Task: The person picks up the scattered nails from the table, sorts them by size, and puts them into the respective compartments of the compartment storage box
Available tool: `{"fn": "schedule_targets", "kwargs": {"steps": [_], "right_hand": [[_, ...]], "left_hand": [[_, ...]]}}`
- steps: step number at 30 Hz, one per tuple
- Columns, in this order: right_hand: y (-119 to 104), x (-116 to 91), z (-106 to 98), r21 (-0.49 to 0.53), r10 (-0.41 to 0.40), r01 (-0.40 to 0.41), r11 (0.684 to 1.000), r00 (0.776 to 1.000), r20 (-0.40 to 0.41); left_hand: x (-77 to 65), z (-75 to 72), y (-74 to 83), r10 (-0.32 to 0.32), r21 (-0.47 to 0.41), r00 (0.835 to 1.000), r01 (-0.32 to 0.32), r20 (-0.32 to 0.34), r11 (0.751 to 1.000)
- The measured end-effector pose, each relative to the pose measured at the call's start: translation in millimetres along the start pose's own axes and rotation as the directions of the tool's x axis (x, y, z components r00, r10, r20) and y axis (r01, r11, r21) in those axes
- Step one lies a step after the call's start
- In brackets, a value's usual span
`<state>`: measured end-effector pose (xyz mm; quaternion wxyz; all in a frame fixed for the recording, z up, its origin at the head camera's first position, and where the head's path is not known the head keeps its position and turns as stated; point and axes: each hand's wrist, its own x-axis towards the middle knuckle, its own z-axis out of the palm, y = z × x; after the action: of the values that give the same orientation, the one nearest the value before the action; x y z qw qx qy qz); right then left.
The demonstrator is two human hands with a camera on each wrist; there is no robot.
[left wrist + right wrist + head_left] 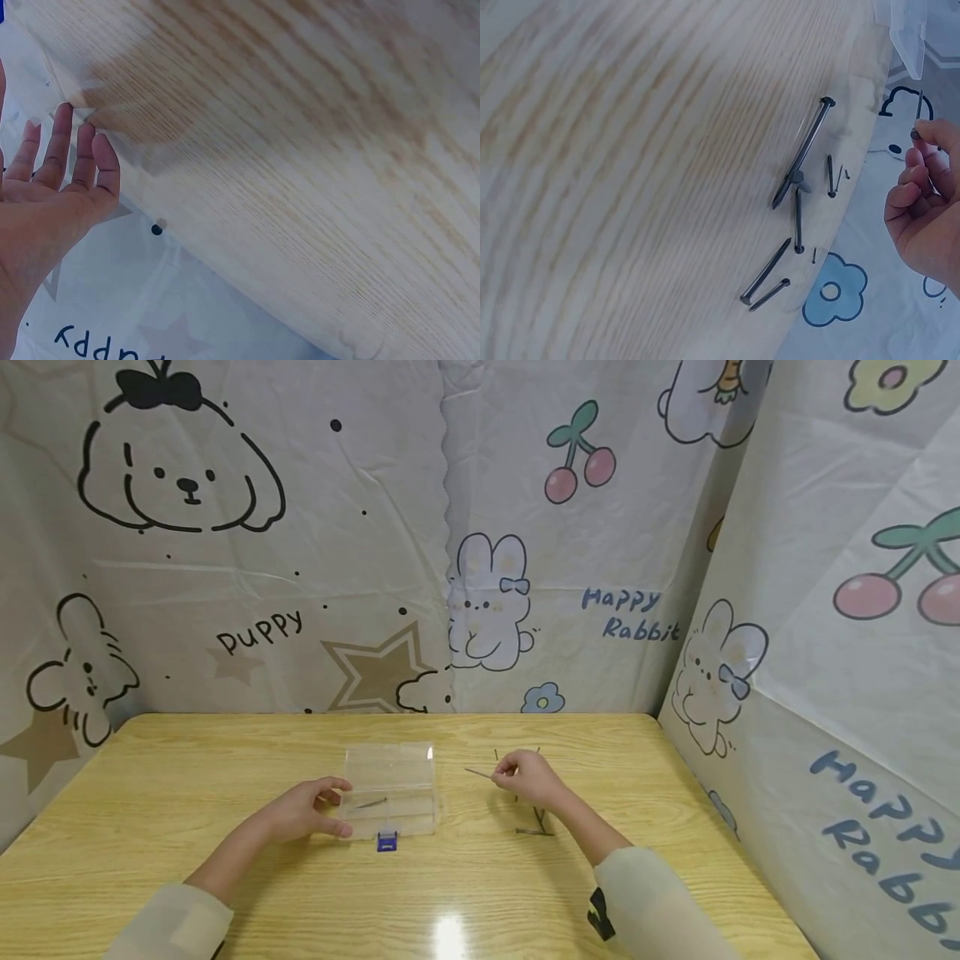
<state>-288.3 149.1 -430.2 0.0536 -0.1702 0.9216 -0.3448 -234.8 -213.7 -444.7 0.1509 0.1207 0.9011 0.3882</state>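
Note:
A clear plastic compartment box (411, 817) lies on the table with its lid (390, 767) folded back and a blue latch (387, 842) at the front. One nail (372, 803) lies inside it. At the box's left side, my left hand (311, 810) rests thumb and forefinger against the edge; its other fingers are loosely spread in the left wrist view. My right hand (528, 778) pinches a thin nail (478, 772) near its head, the point toward the box. Below that hand lie several loose nails (802, 154) of different sizes, partly hidden by it in the head view.
The wooden table (247, 893) ends at a patterned cloth (367, 560) hanging behind it. Another side of the cloth (825, 693) stands along the right. Very small nails (814, 256) lie near the larger ones.

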Motion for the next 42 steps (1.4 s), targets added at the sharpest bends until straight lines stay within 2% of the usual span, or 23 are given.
{"fn": "schedule_targets", "kwargs": {"steps": [12,42], "right_hand": [[-14.2,4.3,8.4,-0.009,-0.041,0.042,0.999,0.998,0.043],[-34.2,10.1,20.0,-0.025,-0.106,0.107,0.994,0.993,0.051]], "left_hand": [[-0.6,0.2,-1.3,-0.003,-0.005,1.000,0.003,-0.003,1.000],[-1.2,-0.4,-0.3,-0.003,-0.013,1.000,0.003,0.007,1.000]]}}
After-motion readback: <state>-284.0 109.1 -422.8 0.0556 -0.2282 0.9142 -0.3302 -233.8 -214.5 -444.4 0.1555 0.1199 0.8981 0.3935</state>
